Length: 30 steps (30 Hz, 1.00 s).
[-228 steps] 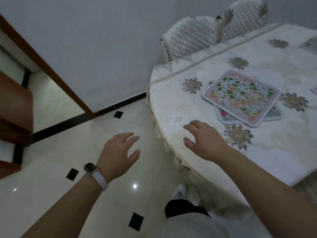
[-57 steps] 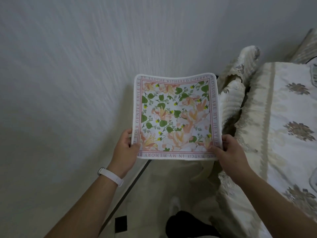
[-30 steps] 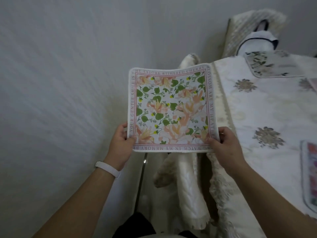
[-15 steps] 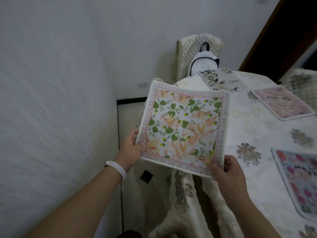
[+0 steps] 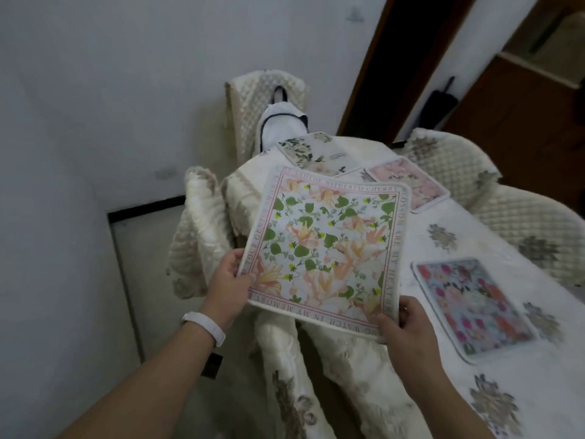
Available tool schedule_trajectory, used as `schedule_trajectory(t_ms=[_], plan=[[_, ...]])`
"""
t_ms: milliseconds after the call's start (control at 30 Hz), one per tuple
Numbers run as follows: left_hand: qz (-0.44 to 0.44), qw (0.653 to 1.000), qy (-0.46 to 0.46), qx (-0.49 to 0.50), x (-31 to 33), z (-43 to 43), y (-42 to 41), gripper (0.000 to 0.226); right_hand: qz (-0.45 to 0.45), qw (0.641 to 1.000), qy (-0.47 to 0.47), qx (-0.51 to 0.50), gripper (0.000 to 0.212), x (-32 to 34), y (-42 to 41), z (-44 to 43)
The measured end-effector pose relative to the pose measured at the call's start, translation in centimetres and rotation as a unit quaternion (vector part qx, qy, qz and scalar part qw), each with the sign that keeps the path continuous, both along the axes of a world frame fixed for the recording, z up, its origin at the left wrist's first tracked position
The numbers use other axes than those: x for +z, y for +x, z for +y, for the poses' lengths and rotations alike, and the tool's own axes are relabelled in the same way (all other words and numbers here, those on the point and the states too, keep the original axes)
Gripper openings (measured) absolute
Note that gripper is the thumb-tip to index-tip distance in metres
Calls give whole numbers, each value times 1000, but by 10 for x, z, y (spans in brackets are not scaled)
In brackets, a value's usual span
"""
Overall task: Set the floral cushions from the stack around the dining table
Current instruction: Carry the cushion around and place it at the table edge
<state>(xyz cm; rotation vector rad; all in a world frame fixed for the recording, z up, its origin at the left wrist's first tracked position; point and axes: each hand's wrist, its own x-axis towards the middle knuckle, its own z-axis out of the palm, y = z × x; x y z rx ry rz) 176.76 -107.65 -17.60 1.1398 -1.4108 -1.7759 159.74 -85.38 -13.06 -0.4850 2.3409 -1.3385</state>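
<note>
Peach and green flowers cover the cushion (image 5: 326,248), a thin square pad with a white rim and lettering round its border. It hangs in the air, tilted, over the near-left edge of the cloth-covered worktop (image 5: 493,236), above a quilted chair (image 5: 202,236). The left hand (image 5: 229,293) pinches its near-left corner and the right hand (image 5: 403,331) grips the near-right corner, thumb on the printed face.

It looks light and soft, yet it stays almost flat between the two hands, so it seems to have some body. Held by one corner it would probably droop. The cloth face should give a sure hold, and nothing about it looks fragile. Two neighbouring corners, as now, seem the best hold for laying it flat.

Three more cushions lie flat on the worktop: a pale green one (image 5: 311,152), a pink one (image 5: 408,183) and a bright one (image 5: 471,305).
</note>
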Motion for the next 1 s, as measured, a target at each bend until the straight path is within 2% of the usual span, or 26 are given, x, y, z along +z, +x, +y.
schedule_trajectory(t_ms=[200,367,767,1000], plan=[[7,995,-21,-93,18,-17,-55,34,16,997,-18,-77,17,15,-11,6],[12,992,-9,-127,23,-14,-75,34,7,994,-24,-103,18,19,-23,17],[-10,997,-35,-70,50,5,-79,40,-50,989,-97,-103,15,-8,-47,14],[-28,995,-46,-86,49,-22,-84,39,-79,985,-109,-112,19,-13,-45,-10]])
